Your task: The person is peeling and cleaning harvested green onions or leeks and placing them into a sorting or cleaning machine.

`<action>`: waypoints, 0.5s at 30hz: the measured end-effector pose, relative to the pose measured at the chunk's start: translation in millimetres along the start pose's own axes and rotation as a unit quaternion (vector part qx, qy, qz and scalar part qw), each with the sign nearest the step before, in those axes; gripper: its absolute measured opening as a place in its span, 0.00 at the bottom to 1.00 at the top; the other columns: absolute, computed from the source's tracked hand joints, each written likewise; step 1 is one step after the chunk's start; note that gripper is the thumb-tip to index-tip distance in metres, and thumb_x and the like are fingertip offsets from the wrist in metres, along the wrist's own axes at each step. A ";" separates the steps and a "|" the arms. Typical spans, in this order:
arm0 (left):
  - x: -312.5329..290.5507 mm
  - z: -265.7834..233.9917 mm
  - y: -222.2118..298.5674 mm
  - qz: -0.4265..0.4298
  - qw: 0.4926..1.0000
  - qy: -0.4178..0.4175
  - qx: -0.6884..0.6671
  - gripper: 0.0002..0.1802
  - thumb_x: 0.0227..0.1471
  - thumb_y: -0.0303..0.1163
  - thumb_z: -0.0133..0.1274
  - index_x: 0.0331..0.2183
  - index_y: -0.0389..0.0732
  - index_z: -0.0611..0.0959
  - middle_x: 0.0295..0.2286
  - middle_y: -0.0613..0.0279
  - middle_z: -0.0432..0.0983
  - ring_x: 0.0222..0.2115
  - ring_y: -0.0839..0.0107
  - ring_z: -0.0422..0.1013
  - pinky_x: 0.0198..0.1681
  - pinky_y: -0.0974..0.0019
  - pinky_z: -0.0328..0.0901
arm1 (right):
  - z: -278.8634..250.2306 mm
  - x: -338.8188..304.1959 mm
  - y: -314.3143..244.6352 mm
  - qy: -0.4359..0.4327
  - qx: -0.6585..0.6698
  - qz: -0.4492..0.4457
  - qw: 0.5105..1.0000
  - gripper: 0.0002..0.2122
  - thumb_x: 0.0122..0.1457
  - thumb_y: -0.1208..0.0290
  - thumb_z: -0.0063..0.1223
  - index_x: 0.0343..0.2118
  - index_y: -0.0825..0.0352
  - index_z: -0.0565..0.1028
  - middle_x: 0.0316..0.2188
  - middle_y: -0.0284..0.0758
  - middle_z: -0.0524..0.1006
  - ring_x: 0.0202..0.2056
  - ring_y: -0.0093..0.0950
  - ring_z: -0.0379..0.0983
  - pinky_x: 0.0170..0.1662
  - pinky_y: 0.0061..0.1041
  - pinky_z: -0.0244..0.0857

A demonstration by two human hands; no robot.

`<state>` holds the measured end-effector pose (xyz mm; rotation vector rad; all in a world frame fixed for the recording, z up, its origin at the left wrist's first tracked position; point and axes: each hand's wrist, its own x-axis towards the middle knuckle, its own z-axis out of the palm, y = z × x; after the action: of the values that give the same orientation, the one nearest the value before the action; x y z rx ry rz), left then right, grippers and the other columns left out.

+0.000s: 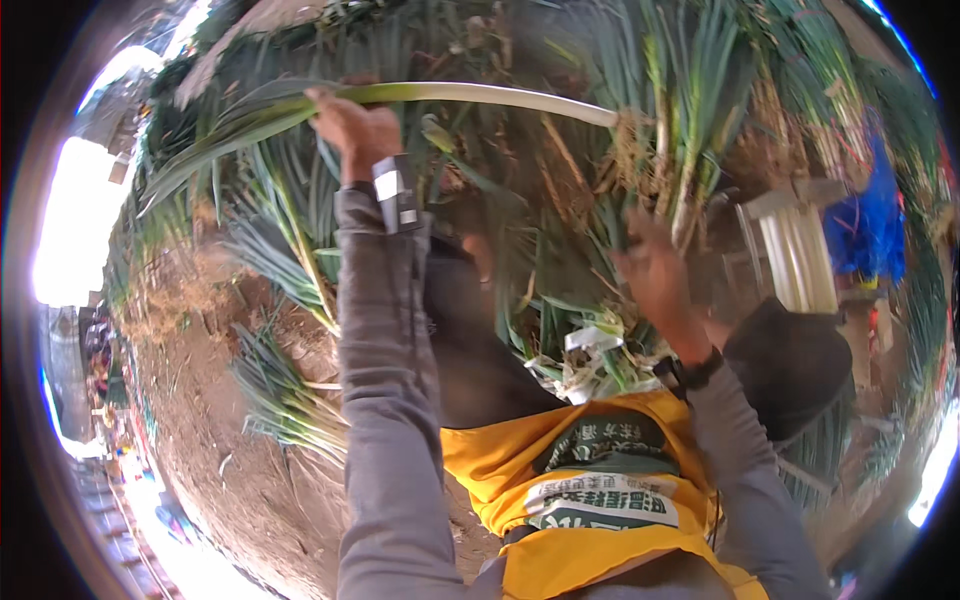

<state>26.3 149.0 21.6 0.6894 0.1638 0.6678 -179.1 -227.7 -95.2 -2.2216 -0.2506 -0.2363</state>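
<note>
My left hand (358, 128) is closed around a long green onion (480, 95), held level across the far part of the view. Its green leaves trail off to the left, and the white shank points right, ending in a tuft of roots. Below that root end is my right hand (655, 275), slightly blurred, its fingers apart and nothing visible in them. Trimmed leaves and peelings (595, 355) lie in a heap between my legs, beyond the yellow apron (530, 440).
More green onions (690, 110) with roots stand in bunches along the far side. A loose bundle (285, 400) lies on the bare dirt ground (200, 400) at left. On the right, peeled white stalks (797, 255) sit on a stand beside blue plastic (870, 215).
</note>
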 end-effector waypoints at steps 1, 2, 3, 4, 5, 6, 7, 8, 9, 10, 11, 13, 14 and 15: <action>1.5 -1.1 0.7 -0.032 0.998 0.035 -0.033 0.21 0.68 0.44 0.43 0.54 0.43 0.60 0.35 0.57 0.66 0.28 0.65 0.66 0.34 0.55 0.71 | -7.5 13.6 -4.3 0.045 0.042 0.021 0.998 0.35 0.54 0.67 0.69 0.64 0.63 0.64 0.55 0.46 0.71 0.44 0.34 0.79 0.40 0.29 0.73; 1.3 -2.3 -2.5 0.004 0.998 0.046 -0.033 0.21 0.69 0.44 0.42 0.53 0.41 0.59 0.33 0.57 0.64 0.27 0.66 0.65 0.35 0.51 0.72 | -13.7 30.9 -6.1 0.092 0.094 0.012 0.991 0.39 0.54 0.66 0.70 0.67 0.63 0.60 0.57 0.47 0.70 0.43 0.33 0.79 0.41 0.28 0.73; 0.7 -4.8 -6.1 0.032 0.999 0.023 -0.015 0.23 0.69 0.45 0.43 0.52 0.37 0.60 0.34 0.56 0.65 0.28 0.66 0.66 0.36 0.53 0.73 | -18.0 46.9 -6.0 0.091 0.084 0.037 0.992 0.39 0.54 0.66 0.70 0.67 0.63 0.60 0.57 0.47 0.70 0.43 0.33 0.79 0.41 0.28 0.73; 0.9 -7.2 -9.8 0.011 1.000 0.019 -0.002 0.23 0.69 0.47 0.41 0.49 0.36 0.64 0.32 0.56 0.67 0.28 0.66 0.66 0.36 0.57 0.73 | -20.1 61.8 -5.3 0.105 0.151 0.051 0.982 0.40 0.55 0.64 0.69 0.68 0.62 0.58 0.59 0.47 0.68 0.46 0.33 0.78 0.42 0.27 0.73; 7.9 -9.5 -4.5 -0.011 0.999 0.038 0.017 0.24 0.69 0.49 0.40 0.45 0.34 0.68 0.30 0.57 0.69 0.27 0.66 0.67 0.35 0.61 0.73 | -19.0 71.3 -4.1 0.092 0.189 0.067 0.975 0.42 0.55 0.63 0.69 0.69 0.62 0.56 0.61 0.48 0.67 0.49 0.33 0.75 0.44 0.28 0.73; -4.3 -16.5 -26.8 0.223 0.936 -0.009 0.272 0.25 0.69 0.52 0.39 0.41 0.35 0.71 0.28 0.57 0.71 0.26 0.66 0.68 0.33 0.63 0.72 | -20.3 77.8 -1.8 0.081 0.227 0.084 0.967 0.43 0.56 0.62 0.69 0.70 0.61 0.54 0.62 0.48 0.65 0.52 0.34 0.73 0.46 0.29 0.72; -5.0 -21.6 -29.7 0.256 0.884 -0.010 0.391 0.26 0.68 0.52 0.39 0.41 0.36 0.72 0.28 0.57 0.71 0.26 0.66 0.69 0.32 0.62 0.71 | -15.0 84.6 -1.7 0.019 0.238 0.071 0.968 0.38 0.58 0.64 0.64 0.69 0.60 0.56 0.63 0.45 0.65 0.55 0.35 0.69 0.52 0.30 0.67; -1.8 -21.2 -33.7 0.236 0.917 -0.036 0.319 0.26 0.68 0.53 0.39 0.41 0.37 0.72 0.27 0.58 0.71 0.25 0.65 0.69 0.31 0.61 0.71 | -14.7 81.7 -3.3 -0.058 0.144 0.081 0.985 0.34 0.61 0.67 0.60 0.69 0.59 0.58 0.64 0.43 0.64 0.59 0.36 0.65 0.57 0.30 0.62; 2.6 -19.4 -36.5 0.103 0.980 0.022 0.167 0.26 0.68 0.54 0.39 0.40 0.37 0.73 0.27 0.58 0.71 0.25 0.64 0.69 0.31 0.60 0.70 | -12.0 78.8 -6.6 -0.152 -0.045 0.006 0.987 0.30 0.64 0.69 0.55 0.68 0.59 0.60 0.65 0.40 0.64 0.62 0.37 0.62 0.63 0.31 0.57; 5.0 -19.2 -36.2 0.050 0.997 0.027 0.057 0.26 0.67 0.54 0.39 0.40 0.38 0.74 0.27 0.59 0.71 0.24 0.64 0.69 0.30 0.59 0.70 | -8.4 75.3 -12.3 -0.218 -0.164 -0.045 0.961 0.26 0.66 0.71 0.50 0.68 0.58 0.61 0.66 0.38 0.64 0.66 0.37 0.58 0.68 0.31 0.52; 10.5 -17.5 -35.5 0.049 0.995 0.069 0.053 0.26 0.67 0.55 0.40 0.40 0.39 0.74 0.27 0.59 0.71 0.24 0.63 0.69 0.30 0.58 0.70 | -7.2 68.2 -19.3 -0.229 0.043 0.037 0.972 0.25 0.68 0.69 0.49 0.68 0.59 0.61 0.64 0.36 0.65 0.63 0.32 0.61 0.66 0.30 0.55; 17.2 -20.4 -31.7 -0.003 0.994 0.100 -0.031 0.27 0.66 0.57 0.40 0.40 0.40 0.75 0.26 0.60 0.71 0.23 0.62 0.70 0.29 0.56 0.69 | 2.6 60.7 -39.8 -0.103 0.683 0.285 0.664 0.23 0.71 0.66 0.46 0.67 0.61 0.61 0.61 0.31 0.68 0.58 0.22 0.67 0.61 0.26 0.62; 20.6 -24.4 -30.0 -0.011 0.993 0.104 -0.058 0.26 0.66 0.56 0.41 0.39 0.41 0.75 0.25 0.60 0.70 0.22 0.64 0.70 0.27 0.57 0.68 | -5.6 52.7 -50.5 -0.095 0.643 0.305 0.696 0.20 0.71 0.64 0.46 0.63 0.62 0.63 0.54 0.30 0.67 0.51 0.20 0.65 0.54 0.24 0.60; 23.5 -25.4 -31.7 -0.050 0.988 0.121 -0.084 0.25 0.66 0.56 0.41 0.38 0.41 0.74 0.24 0.60 0.70 0.21 0.65 0.69 0.25 0.58 0.68 | -9.4 44.0 -64.1 -0.122 0.556 0.316 0.759 0.17 0.71 0.63 0.46 0.58 0.62 0.65 0.48 0.28 0.67 0.45 0.18 0.63 0.47 0.22 0.57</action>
<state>52.1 159.0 -16.3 0.4343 0.3606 0.6600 -154.3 -191.9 -30.1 -1.0134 0.2112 0.4838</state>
